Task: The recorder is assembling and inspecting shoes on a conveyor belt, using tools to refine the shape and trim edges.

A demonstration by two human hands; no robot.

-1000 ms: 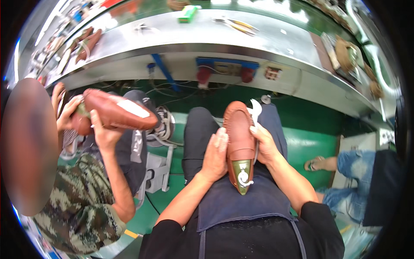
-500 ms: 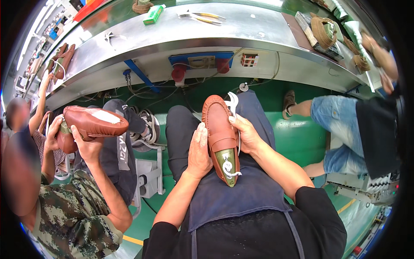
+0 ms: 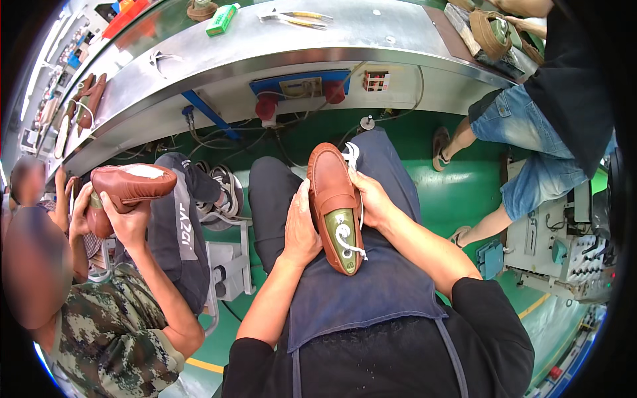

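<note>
A brown leather loafer (image 3: pixel 331 174) stretched over a green shoe last (image 3: pixel 340 229) is held upright above my lap, toe pointing away. White cord (image 3: pixel 344 240) hangs from a hole in the last's heel end. My left hand (image 3: pixel 303 229) presses along the left side of the loafer with fingers straight and together. On the opposite side, my right hand (image 3: pixel 373 201) grips the loafer, its thumb by the upper edge. A white curved strip or tool (image 3: pixel 352 155) sticks out beyond the right fingers; its kind is unclear. The blue apron (image 3: pixel 371 292) lies under the shoe.
A metal bench (image 3: pixel 219 56) runs across the front with pliers (image 3: pixel 298 18), a green box (image 3: pixel 222 20) and several shoes at its ends. At left a co-worker holds another brown shoe (image 3: pixel 133 182). A person in denim shorts (image 3: pixel 541 132) stands at right near a machine (image 3: pixel 551 245).
The loafer in my hands has tipped slightly, its heel end rising a little. The person at right has moved toward the bench. The co-worker's shoe has shifted left.
</note>
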